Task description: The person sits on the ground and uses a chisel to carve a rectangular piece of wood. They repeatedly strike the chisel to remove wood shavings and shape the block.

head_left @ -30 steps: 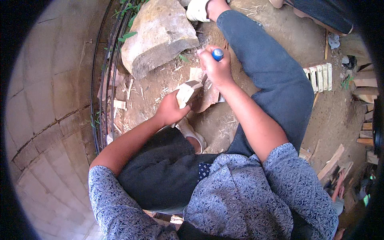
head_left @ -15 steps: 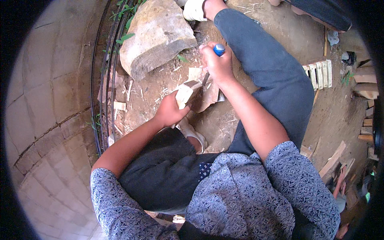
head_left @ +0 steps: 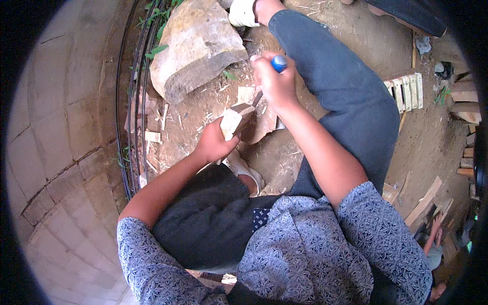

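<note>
My left hand (head_left: 212, 140) is closed around a small block of wood (head_left: 231, 123), its pale cut end turned up toward me. In my right fist (head_left: 275, 85) is a chisel (head_left: 278, 63) with a blue handle and a grey butt. Its narrow dark blade points down and left, and the tip is at the block's far right edge. Whether it touches the wood is hard to tell. Beneath the block lies a flat, light brown piece of wood (head_left: 264, 122) on the ground.
A large pale stone (head_left: 195, 48) sits ahead to the left, beside dark rods (head_left: 133, 91) along a wall (head_left: 61, 132). Wood shavings litter the dirt. My bent right leg (head_left: 356, 91) lies at the right. Beyond it are slatted wood (head_left: 406, 93), planks (head_left: 424, 201) and another person's arm (head_left: 433, 234).
The block has tilted slightly in my left hand, and the chisel's blade has shifted a little down and left along its edge. Both grips are the same.
</note>
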Demonstrator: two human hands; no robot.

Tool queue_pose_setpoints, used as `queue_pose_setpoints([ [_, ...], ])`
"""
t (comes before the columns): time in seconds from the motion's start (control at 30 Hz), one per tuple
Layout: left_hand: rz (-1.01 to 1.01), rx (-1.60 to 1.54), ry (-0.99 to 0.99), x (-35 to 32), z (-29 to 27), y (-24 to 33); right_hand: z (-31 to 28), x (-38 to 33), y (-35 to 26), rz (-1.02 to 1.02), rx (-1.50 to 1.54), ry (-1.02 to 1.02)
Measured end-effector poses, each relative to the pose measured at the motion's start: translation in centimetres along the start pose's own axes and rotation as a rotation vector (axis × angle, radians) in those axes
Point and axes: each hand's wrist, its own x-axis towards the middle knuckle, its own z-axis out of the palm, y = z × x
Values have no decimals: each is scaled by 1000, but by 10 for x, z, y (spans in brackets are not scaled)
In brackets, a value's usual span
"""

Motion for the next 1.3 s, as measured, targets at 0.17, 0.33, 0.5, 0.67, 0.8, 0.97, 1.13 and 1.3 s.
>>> queue_pose_setpoints([
  [0.17, -3, -43, 8, -4, 0, 0, 18, -8, -81, -86, 177, -101],
  [0.33, 17, -35, 16, 0, 0, 5, 1, -3, 18, -143, -127, -82],
  [0.5, 23, -25, 21, 2, 1, -7, 5, -2, -36, -59, 75, -17],
  [0.67, 52, -103, -3, 3, 2, -5, 13, -8, -50, -141, 62, -51],
  [0.8, 13, -13, 7, 0, 2, 2, 7, -2, -20, 57, 43, -25],
  [0.97, 27, -39, 19, -1, 4, -9, 14, -15, -62, -37, 109, -108],
  [1.13, 33, -38, 3, 2, 3, 2, 15, -18, -33, -150, -68, -131],
  [1.3, -19, -11, -36, 2, -5, 11, -2, -10, 8, -29, -114, -91],
])
